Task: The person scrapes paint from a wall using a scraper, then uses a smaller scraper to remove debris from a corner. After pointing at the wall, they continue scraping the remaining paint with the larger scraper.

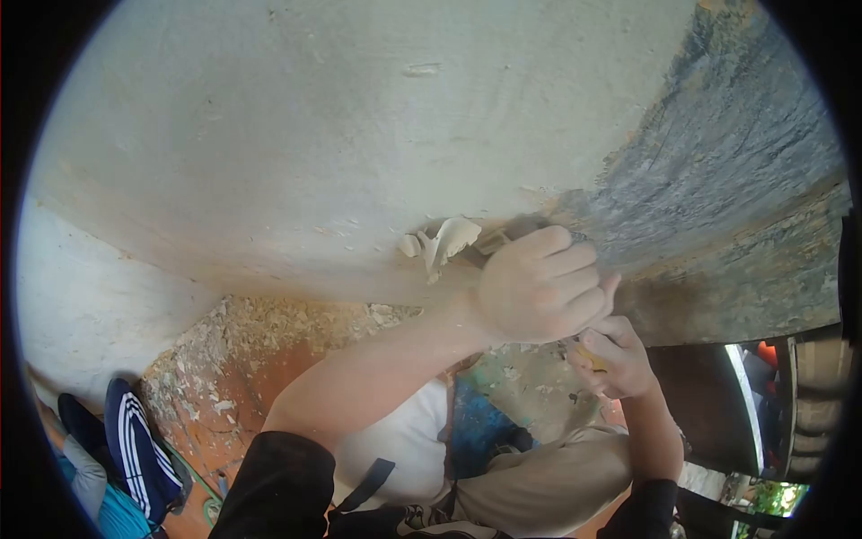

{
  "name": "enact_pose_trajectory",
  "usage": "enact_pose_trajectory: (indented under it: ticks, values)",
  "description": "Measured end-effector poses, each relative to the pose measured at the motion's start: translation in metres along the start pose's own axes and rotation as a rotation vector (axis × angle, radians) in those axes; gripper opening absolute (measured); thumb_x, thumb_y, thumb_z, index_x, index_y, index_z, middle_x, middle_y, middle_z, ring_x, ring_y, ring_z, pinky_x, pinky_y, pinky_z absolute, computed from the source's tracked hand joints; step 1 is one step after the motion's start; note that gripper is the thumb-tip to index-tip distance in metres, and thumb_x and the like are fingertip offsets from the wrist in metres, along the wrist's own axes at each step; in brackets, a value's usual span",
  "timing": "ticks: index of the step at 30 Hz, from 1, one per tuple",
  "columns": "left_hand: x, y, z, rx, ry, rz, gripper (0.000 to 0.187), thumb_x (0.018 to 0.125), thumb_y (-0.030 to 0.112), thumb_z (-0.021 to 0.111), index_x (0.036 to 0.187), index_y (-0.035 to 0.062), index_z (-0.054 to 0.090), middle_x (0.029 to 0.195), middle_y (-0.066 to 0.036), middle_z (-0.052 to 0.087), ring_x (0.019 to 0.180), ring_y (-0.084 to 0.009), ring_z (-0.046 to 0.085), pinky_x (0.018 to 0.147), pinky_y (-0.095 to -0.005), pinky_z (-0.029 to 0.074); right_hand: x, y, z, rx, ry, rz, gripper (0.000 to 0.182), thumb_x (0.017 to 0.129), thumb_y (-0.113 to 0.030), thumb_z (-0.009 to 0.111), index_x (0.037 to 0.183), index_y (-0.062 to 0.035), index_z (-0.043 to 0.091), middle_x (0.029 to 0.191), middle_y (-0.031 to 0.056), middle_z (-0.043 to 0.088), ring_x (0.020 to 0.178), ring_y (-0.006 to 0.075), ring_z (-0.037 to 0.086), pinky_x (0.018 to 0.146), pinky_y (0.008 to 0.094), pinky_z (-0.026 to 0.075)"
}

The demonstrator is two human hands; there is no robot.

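Note:
My left hand (540,286) is closed in a fist against the pale wall (359,117), knuckles toward me. Whatever its fingers wrap is mostly hidden; a greyish edge shows beside the knuckles. Just below and to the right, my right hand (615,357) is closed round a yellow handle (593,358), whose tool head I cannot see. The two hands are close together. Left of my left fist, a curled flake of peeling paint (446,244) hangs from the wall's lower part.
To the right the wall surface is bare, dark and rough (718,171). Paint chips (215,377) litter the reddish floor at lower left. A person's leg in dark striped trousers (139,449) is at far left. Dark panels (709,395) stand at lower right.

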State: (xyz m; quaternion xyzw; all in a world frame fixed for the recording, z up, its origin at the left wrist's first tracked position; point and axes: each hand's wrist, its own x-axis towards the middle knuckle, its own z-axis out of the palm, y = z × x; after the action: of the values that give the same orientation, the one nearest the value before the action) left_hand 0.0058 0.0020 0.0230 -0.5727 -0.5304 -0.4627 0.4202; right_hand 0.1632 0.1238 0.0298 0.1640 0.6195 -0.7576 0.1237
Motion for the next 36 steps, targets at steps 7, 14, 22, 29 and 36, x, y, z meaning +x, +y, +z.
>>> enact_pose_trajectory:
  ticks: [7, 14, 22, 29, 36]
  values:
    - [-0.002, -0.014, -0.030, -0.007, -0.081, 0.020, 0.033, 0.067, 0.002, 0.072, 0.052, 0.0139, 0.045, 0.051, 0.003, 0.040, 0.049, -0.0127, 0.040, 0.050, -0.0286, 0.023, 0.021, -0.004, 0.022, 0.023, -0.003, 0.014, 0.034, 0.099, -0.025, 0.054, 0.075, -0.0009, 0.054, 0.059, -0.0003, 0.047, 0.042, 0.0054, 0.038, 0.036, 0.0228, 0.028]
    - [-0.008, -0.021, -0.042, 0.076, -0.090, 0.050, 0.032, 0.069, 0.005, 0.073, 0.053, 0.0133, 0.046, 0.051, 0.003, 0.042, 0.049, -0.0121, 0.042, 0.052, -0.0290, 0.023, 0.033, -0.004, 0.033, 0.011, -0.111, 0.020, 0.035, 0.099, -0.028, 0.054, 0.075, -0.0027, 0.052, 0.059, -0.0005, 0.045, 0.044, 0.0067, 0.036, 0.038, 0.0224, 0.027]
    - [0.005, 0.006, 0.007, -0.014, -0.107, -0.024, 0.032, 0.073, 0.011, 0.071, 0.052, 0.0144, 0.047, 0.051, 0.004, 0.041, 0.053, -0.0126, 0.043, 0.054, -0.0293, 0.029, -0.004, 0.011, -0.005, 0.144, -0.004, 0.009, 0.036, 0.100, -0.024, 0.049, 0.071, -0.0025, 0.049, 0.054, 0.0028, 0.044, 0.039, 0.0071, 0.034, 0.034, 0.0234, 0.023]
    - [-0.008, -0.016, -0.052, 0.087, -0.175, 0.014, 0.033, 0.073, 0.009, 0.070, 0.052, 0.0143, 0.045, 0.051, 0.002, 0.044, 0.052, -0.0129, 0.045, 0.053, -0.0294, 0.027, 0.032, 0.004, 0.043, 0.037, -0.153, 0.097, 0.037, 0.101, -0.029, 0.050, 0.074, -0.0047, 0.049, 0.057, 0.0016, 0.044, 0.042, 0.0068, 0.033, 0.037, 0.0238, 0.024]
    - [-0.005, -0.016, -0.044, 0.175, -0.085, 0.004, 0.033, 0.072, 0.009, 0.070, 0.051, 0.0151, 0.045, 0.050, 0.003, 0.043, 0.051, -0.0125, 0.045, 0.053, -0.0293, 0.027, 0.030, 0.001, 0.045, 0.037, -0.032, 0.037, 0.030, 0.100, -0.026, 0.051, 0.080, -0.0041, 0.050, 0.062, 0.0015, 0.046, 0.043, 0.0071, 0.038, 0.036, 0.0229, 0.026]
